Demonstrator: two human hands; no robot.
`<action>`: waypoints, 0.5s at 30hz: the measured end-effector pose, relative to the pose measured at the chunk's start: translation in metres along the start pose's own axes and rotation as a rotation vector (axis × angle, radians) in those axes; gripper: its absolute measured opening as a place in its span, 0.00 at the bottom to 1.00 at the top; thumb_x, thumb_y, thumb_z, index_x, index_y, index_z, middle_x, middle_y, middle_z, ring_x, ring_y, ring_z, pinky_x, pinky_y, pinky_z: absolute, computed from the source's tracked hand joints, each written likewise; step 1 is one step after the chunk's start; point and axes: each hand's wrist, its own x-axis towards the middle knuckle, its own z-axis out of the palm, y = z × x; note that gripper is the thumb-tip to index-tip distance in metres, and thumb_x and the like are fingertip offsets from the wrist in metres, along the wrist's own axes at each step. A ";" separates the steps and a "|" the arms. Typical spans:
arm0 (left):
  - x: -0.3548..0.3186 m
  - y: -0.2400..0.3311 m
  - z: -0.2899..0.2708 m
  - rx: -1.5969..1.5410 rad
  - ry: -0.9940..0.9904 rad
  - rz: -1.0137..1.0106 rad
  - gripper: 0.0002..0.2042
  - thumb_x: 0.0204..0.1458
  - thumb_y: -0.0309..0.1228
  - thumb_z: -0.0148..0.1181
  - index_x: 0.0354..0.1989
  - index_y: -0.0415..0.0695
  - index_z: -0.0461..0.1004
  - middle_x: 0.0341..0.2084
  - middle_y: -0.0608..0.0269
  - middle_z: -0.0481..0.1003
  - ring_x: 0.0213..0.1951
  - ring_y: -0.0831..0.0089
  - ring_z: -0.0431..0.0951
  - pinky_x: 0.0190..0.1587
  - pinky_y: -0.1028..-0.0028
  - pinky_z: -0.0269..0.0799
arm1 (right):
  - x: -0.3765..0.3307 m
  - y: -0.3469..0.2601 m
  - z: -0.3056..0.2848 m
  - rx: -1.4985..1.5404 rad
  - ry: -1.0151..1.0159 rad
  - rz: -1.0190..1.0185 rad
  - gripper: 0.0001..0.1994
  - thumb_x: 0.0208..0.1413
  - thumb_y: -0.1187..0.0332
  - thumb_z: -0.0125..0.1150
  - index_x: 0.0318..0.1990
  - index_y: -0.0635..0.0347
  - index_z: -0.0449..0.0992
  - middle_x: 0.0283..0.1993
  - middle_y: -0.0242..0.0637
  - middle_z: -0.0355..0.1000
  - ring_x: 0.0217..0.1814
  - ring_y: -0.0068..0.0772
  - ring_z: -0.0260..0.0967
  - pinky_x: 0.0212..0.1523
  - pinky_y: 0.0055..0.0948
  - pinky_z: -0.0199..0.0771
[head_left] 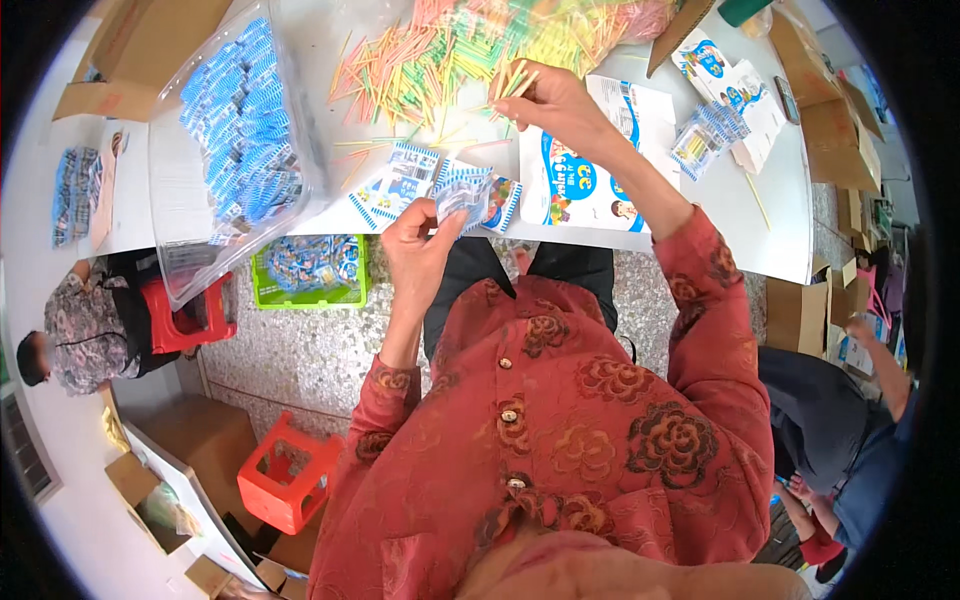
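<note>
Left hand (418, 243) at table's near edge (700, 262), pinching small clear packet (462, 196) mouth-up, ready for filling. Right hand (545, 100) closed on coloured sticks (512, 82), beside loose stick pile (450, 50) for easy reach.

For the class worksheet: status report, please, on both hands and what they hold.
Left hand grips a small clear packet. Right hand pinches a bunch of coloured sticks above the stick pile. Nothing between the hands.
</note>
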 end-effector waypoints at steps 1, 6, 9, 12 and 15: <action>0.002 0.000 0.002 0.044 -0.025 0.003 0.03 0.46 0.22 0.62 0.25 0.39 0.73 0.21 0.74 0.71 0.23 0.90 0.64 0.26 0.86 0.60 | -0.004 -0.012 -0.001 0.001 0.002 0.003 0.06 0.55 0.69 0.57 0.38 0.60 0.72 0.28 0.27 0.69 0.29 0.15 0.64 0.30 0.18 0.65; 0.010 -0.004 0.009 0.059 -0.038 0.085 0.04 0.45 0.22 0.63 0.25 0.38 0.74 0.20 0.72 0.71 0.23 0.87 0.66 0.27 0.84 0.62 | -0.019 -0.051 0.006 -0.100 -0.189 -0.136 0.03 0.55 0.73 0.56 0.36 0.60 0.72 0.30 0.25 0.69 0.31 0.14 0.63 0.34 0.16 0.64; 0.012 0.001 0.013 0.115 -0.029 0.115 0.04 0.43 0.21 0.64 0.24 0.38 0.74 0.19 0.71 0.71 0.23 0.86 0.67 0.28 0.84 0.63 | -0.026 -0.056 0.008 -0.196 -0.175 -0.150 0.04 0.53 0.75 0.57 0.36 0.61 0.71 0.33 0.29 0.71 0.34 0.18 0.68 0.36 0.20 0.68; 0.011 0.002 0.015 0.147 0.006 0.117 0.04 0.42 0.21 0.64 0.24 0.38 0.74 0.19 0.70 0.71 0.23 0.85 0.67 0.27 0.83 0.63 | -0.029 -0.052 0.009 -0.308 -0.139 -0.197 0.05 0.52 0.76 0.57 0.37 0.61 0.71 0.34 0.32 0.71 0.36 0.21 0.70 0.37 0.22 0.70; 0.011 -0.003 0.014 0.175 0.068 0.129 0.05 0.41 0.21 0.65 0.23 0.38 0.73 0.18 0.69 0.71 0.22 0.84 0.68 0.26 0.82 0.63 | -0.030 -0.051 0.011 -0.320 -0.108 -0.234 0.06 0.51 0.76 0.57 0.37 0.61 0.71 0.34 0.33 0.71 0.36 0.22 0.71 0.37 0.23 0.71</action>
